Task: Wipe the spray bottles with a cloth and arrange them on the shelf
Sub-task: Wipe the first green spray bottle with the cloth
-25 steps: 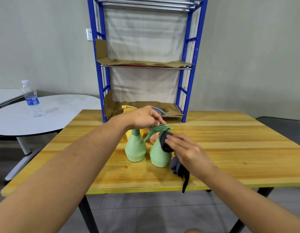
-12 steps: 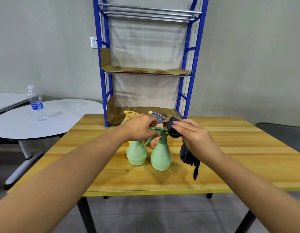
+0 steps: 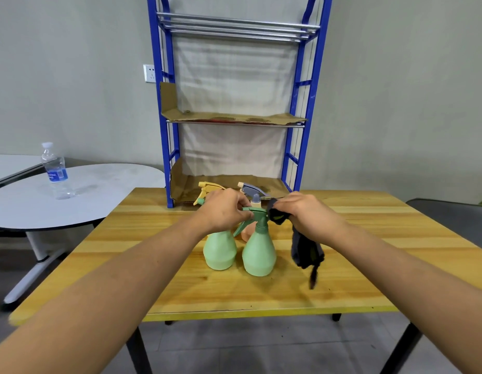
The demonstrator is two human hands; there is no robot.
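Wooden bench [image 3: 342, 265], yellow front edge, black legs, grey tiled floor below. Blue metal shelf [image 3: 294, 147] stands at the bench's back edge against a grey wall; cardboard lines its lower two levels, bare steel bars on top. Wall socket [image 3: 149, 73] left of the shelf. Round white table [image 3: 105, 195] to the left carries a water bottle [image 3: 55, 171].

Two green spray bottles upright mid-bench: left one [image 3: 219, 249], right one [image 3: 258, 252], just beside each other. Left hand [image 3: 225, 210] pinches the right bottle's nozzle head. Right hand [image 3: 306, 214] grips a dark cloth [image 3: 306, 249], pressed to that head, the rest hanging.

Behind: yellow bottle [image 3: 207, 188] and grey-topped orange bottle [image 3: 252, 191], bodies mostly hidden by hands. Left green bottle's head hidden too.
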